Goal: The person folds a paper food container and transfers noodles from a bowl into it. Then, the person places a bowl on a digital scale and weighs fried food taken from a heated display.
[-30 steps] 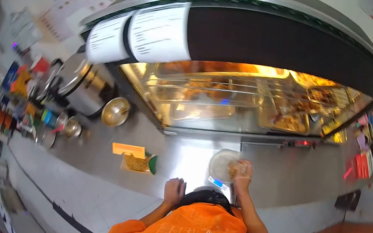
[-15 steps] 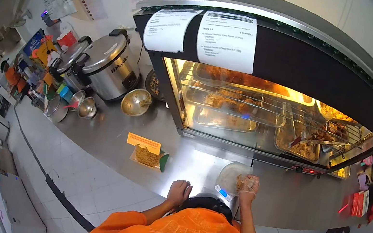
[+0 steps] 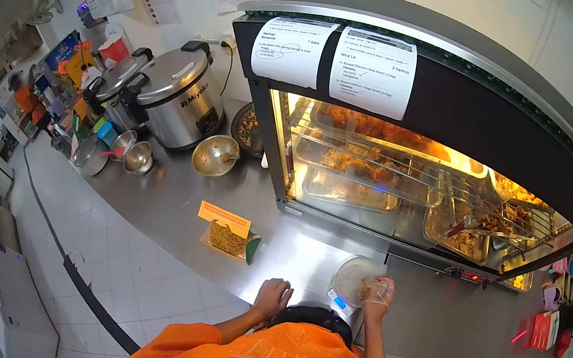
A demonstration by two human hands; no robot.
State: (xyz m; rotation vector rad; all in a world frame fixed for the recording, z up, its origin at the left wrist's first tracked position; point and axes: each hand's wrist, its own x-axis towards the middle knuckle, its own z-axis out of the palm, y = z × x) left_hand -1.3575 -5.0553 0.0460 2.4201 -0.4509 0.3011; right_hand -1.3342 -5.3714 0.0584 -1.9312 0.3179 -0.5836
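My right hand, in a clear plastic glove, is closed round a clump of light brown chopped food. It is at the right side of a round, pale dish on a kitchen scale with a lit blue display. My left hand rests bare at the counter's front edge, its fingers curled in and nothing seen in them. Left of the scale lies an open takeaway box with an orange flap, filled with yellowish rice, a green piece at its right end.
Behind the scale stands a lit glass food warmer with trays of fried food and two paper slips on its front. To the left are a large steel rice cooker, a metal bowl and a smaller bowl on the steel counter.
The camera view has tilted and shifted slightly. My right hand stays at the dish's right side with the food clump, and my left hand remains at the counter edge.
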